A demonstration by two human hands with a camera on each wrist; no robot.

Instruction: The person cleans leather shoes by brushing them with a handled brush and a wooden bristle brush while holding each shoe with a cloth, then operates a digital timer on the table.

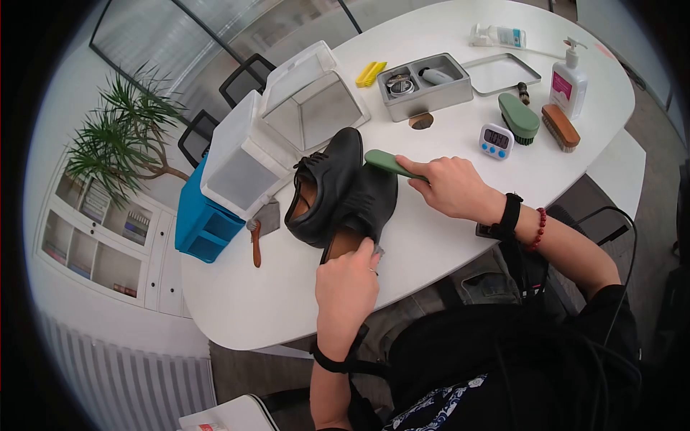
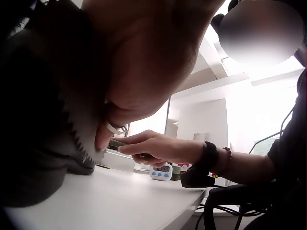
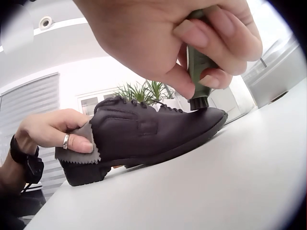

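A pair of black lace-up leather shoes stands side by side on the white table. My left hand (image 1: 348, 284) grips the heel of the nearer shoe (image 3: 148, 129), with a grey zigzag-edged cloth (image 3: 79, 146) between thumb and leather. In my right hand (image 1: 454, 188) is a green-handled shoe brush (image 1: 392, 164); its dark bristles meet the top of that shoe's toe in the right wrist view. The other shoe (image 1: 316, 205) sits just beyond, its laces tied. The left wrist view shows the ringed left hand (image 2: 144, 72) close up, the shoe dark beside it.
Behind the shoes are white bins (image 1: 248, 154). A metal tin (image 1: 431, 97), yellow brush (image 1: 371, 74), timer (image 1: 496, 141), larger green brush (image 1: 519, 115), wooden brush (image 1: 560, 128) and pump bottle (image 1: 569, 80) stand farther back and right. A wooden-handled tool (image 1: 256, 244) lies left.
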